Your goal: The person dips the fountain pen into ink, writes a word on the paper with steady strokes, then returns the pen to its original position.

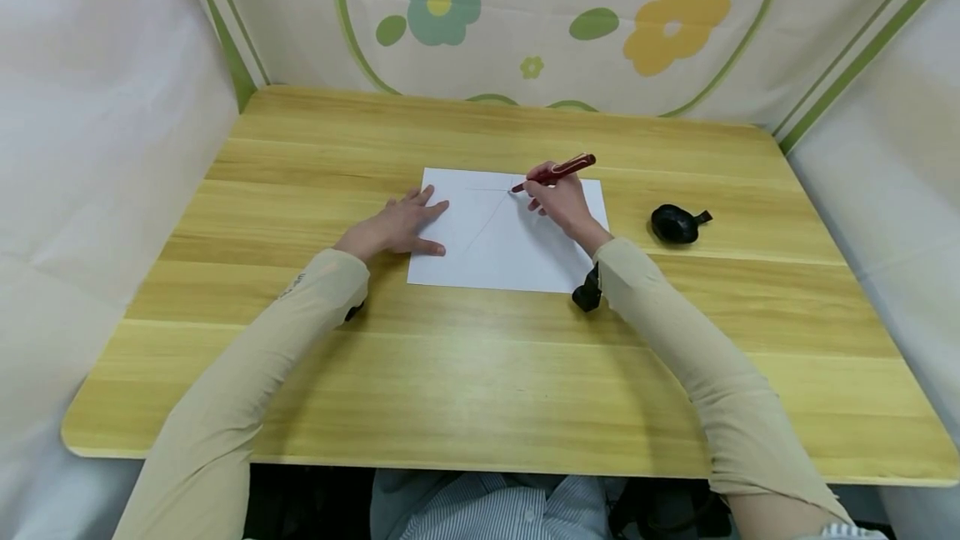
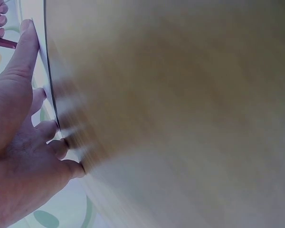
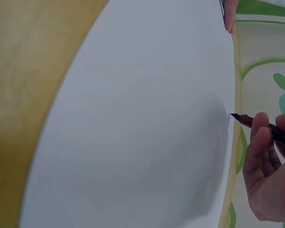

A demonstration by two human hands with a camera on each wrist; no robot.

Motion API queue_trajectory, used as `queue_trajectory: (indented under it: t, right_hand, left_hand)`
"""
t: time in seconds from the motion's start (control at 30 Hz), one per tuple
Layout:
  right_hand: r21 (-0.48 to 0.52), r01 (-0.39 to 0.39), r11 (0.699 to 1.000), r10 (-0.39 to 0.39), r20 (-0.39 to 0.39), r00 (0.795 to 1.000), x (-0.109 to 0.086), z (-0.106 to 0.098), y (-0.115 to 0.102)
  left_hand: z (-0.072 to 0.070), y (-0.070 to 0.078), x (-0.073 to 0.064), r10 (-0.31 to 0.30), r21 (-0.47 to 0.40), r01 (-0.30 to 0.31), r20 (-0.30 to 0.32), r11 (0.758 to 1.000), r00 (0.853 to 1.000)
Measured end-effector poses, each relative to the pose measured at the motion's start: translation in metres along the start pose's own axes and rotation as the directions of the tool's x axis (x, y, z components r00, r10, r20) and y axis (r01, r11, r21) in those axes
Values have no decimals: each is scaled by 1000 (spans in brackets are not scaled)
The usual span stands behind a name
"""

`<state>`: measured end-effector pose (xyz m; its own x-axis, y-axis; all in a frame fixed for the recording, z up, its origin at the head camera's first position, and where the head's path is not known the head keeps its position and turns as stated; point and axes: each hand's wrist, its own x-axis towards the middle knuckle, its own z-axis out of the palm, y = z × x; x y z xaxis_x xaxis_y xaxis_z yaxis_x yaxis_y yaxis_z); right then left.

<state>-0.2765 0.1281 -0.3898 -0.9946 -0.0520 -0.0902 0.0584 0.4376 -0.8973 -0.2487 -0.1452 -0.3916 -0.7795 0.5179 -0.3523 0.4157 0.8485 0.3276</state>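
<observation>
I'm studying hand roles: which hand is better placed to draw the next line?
Probably the right hand: it holds the dark red pen, tip at the white paper; the left hand rests spread on its left edge.

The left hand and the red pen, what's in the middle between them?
Between the left hand and the dark red pen is white paper with thin lines on it. The head view shows that.

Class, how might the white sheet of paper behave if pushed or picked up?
The white sheet is probably light and floppy, as it looks thin and lies flat. It would likely slide easily over the smooth-looking table, though the left hand resting on its left edge may hold it in place.
</observation>
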Motion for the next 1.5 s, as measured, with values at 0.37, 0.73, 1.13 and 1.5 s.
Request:
queue_trajectory:
  t: [0.37,0.73,1.13,1.5]
  right_hand:
    - [1,-6,1000,6,0,1000,-2,2,2]
    - [17,-13,1000,13,-1,1000,-6,2,2]
    - [10,-15,1000,15,8,1000,-9,1,3]
    - [-2,-19,1000,19,7,1000,-13,0,7]
  left_hand:
    - [0,-3,-2,-13,-10,13,7,1000,1000]
    - [0,-5,-3,-14,-10,14,5,1000,1000]
    - [-1,-6,-2,-19,-20,19,10,1000,1000]
    - [1,-8,0,-22,-23,22,5,999,1000]
